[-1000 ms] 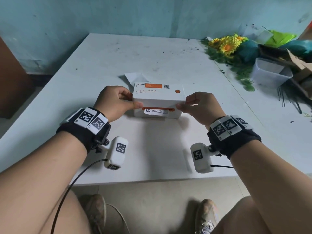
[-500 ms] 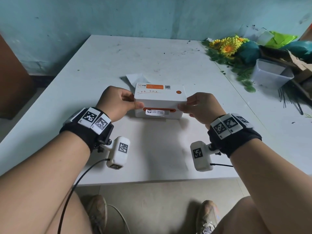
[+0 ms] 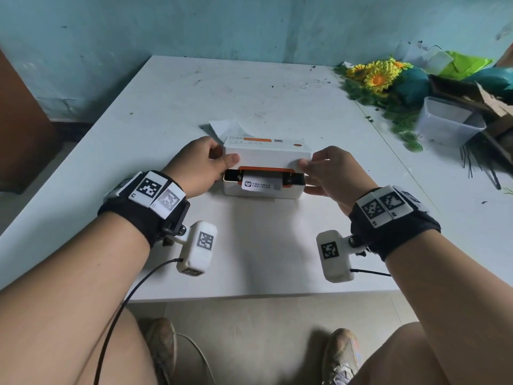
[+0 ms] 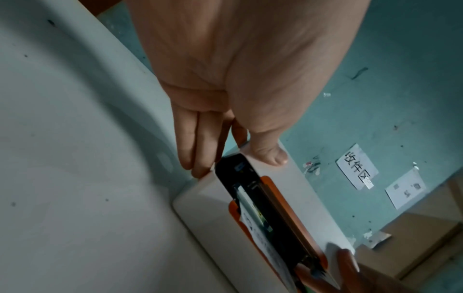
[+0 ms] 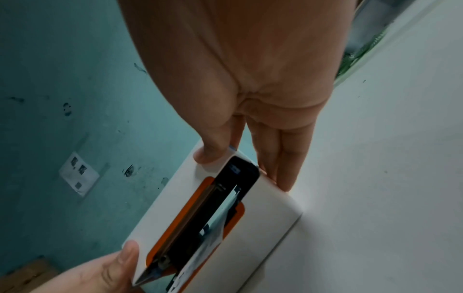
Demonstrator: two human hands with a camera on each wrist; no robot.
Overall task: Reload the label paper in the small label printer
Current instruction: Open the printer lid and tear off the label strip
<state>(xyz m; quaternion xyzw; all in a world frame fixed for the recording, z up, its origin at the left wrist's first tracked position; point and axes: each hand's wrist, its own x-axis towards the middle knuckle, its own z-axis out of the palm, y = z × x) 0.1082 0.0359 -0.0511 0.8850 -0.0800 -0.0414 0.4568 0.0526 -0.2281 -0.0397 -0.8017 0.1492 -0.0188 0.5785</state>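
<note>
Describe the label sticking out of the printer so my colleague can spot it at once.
On the white table, the small white printer sits between the left hand and right hand. From its orange-rimmed front gap hangs the label: the only white slip with dark print there.

We cannot read the small print on the label paper (image 3: pixel 259 185) poking from the printer (image 3: pixel 265 173); behind the printer a white sheet (image 3: pixel 226 129) is half hidden, and our left hand (image 3: pixel 198 165) covers the printer's left end
</note>
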